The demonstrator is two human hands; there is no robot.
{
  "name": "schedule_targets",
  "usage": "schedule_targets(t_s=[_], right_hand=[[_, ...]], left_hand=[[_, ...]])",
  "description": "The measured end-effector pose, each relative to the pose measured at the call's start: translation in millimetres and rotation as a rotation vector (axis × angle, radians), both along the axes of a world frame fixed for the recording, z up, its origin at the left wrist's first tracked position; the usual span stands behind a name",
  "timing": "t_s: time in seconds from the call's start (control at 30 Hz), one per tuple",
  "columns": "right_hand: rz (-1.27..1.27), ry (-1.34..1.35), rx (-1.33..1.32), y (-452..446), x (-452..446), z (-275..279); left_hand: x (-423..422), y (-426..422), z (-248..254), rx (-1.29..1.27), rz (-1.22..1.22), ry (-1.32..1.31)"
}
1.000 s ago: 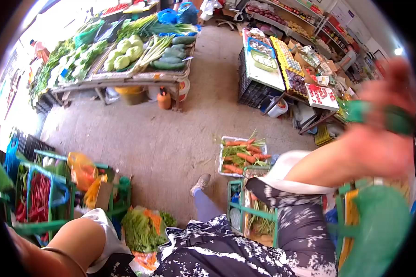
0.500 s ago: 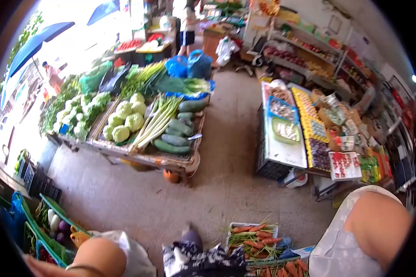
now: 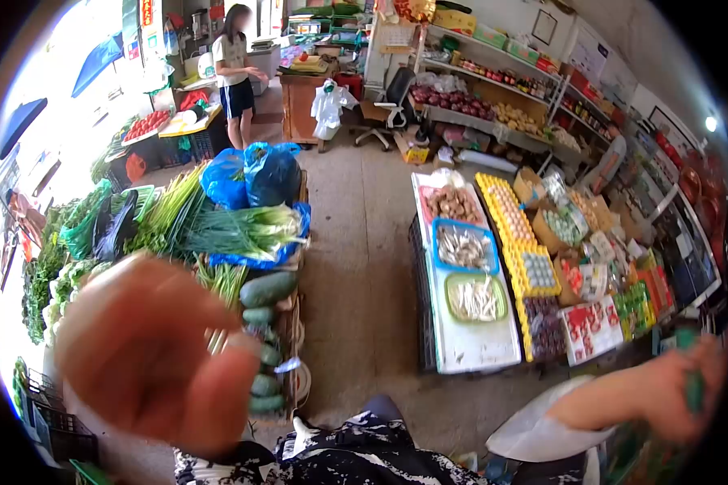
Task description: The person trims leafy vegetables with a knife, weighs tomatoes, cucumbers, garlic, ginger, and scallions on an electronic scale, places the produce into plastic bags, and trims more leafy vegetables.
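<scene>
My left hand (image 3: 150, 356) is raised close to the camera, large and blurred. Its fingers curl loosely, the thumb stands apart from them, and nothing shows in its grasp. Behind it lie leeks or scallions (image 3: 226, 283) and several dark green gourds (image 3: 268, 288) on the vegetable stand. At the lower right, my right hand (image 3: 675, 392) is closed around something slender and green (image 3: 694, 390), probably a vegetable. Parts of this green thing stick out between and above the fingers; its exact kind is unclear from the blur.
On the right stands a table with mushrooms in a blue tray (image 3: 465, 245), a green basket (image 3: 476, 297) and yellow egg trays (image 3: 542, 275). Blue plastic bags (image 3: 271, 174) sit on the left stand. A person (image 3: 234, 77) stands at the back near a desk (image 3: 307, 105).
The view has shifted right and upward. My left hand has risen from the lower left edge into view. My right hand has come into sight with the green thing; the carrots have left view.
</scene>
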State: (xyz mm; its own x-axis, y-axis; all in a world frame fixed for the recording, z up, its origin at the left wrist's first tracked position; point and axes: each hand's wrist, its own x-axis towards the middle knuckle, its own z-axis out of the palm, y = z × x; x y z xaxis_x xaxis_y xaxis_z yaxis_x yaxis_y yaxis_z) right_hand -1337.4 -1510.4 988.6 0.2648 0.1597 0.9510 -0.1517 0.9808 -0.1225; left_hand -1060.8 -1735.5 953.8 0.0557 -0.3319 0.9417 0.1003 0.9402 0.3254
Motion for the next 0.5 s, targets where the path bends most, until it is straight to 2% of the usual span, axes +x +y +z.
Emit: schedule_targets(t_s=[0.03, 0.07, 0.1, 0.13, 0.17, 0.2, 0.27, 0.3, 0.33, 0.37, 0.47, 0.5], right_hand=[[0.115, -0.165, 0.050, -20.6, -43.5, -22.0], [0.985, -0.512, 0.081, -44.9, -99.6, -89.4], [1.697, -0.792, -0.285, -69.1, -155.7, -157.0], [1.643, -1.254, -0.366, -100.7, -164.2, -198.9], [1.523, -1.525, -0.490, -132.7, -184.2, -250.9], [1.589, -1.429, -0.931, -148.5, -224.0, -372.1], [1.187, -2.087, -1.168, -166.7, -267.2, -539.4], [1.116, -2.386, -0.844, -201.5, -232.0, -508.0], [1.219, -2.533, -0.906, -243.3, -217.9, -486.6], [1.324, -2.643, -0.755, -289.2, -221.7, -479.0], [1.643, -2.600, -0.176, -424.8, -253.1, -435.1], [1.656, -2.582, -0.062, -469.3, -265.5, -419.7]], left_hand=[[-38.1, -28.3, -9.8, 0.063, 0.049, 0.098], [-59.0, -70.5, -27.2, 0.051, -0.010, -0.083], [-79.1, -94.7, -42.8, 0.235, 0.009, -0.304], [-100.3, -125.2, -67.0, 0.320, -0.029, -0.409], [-120.3, -158.9, -93.4, 0.408, -0.069, -0.522], [-135.8, -184.2, -121.7, 0.498, -0.060, -0.622], [-166.7, -235.9, -168.6, 0.648, -0.031, -0.771], [-176.6, -253.6, -195.6, 0.733, -0.027, -0.847], [-187.6, -269.6, -224.7, 0.841, -0.008, -0.852], [-198.4, -284.7, -241.6, 0.933, 0.008, -0.849], [-230.3, -325.0, -275.5, 1.103, 0.043, -0.864], [-240.1, -341.1, -287.1, 1.174, 0.023, -0.868]])
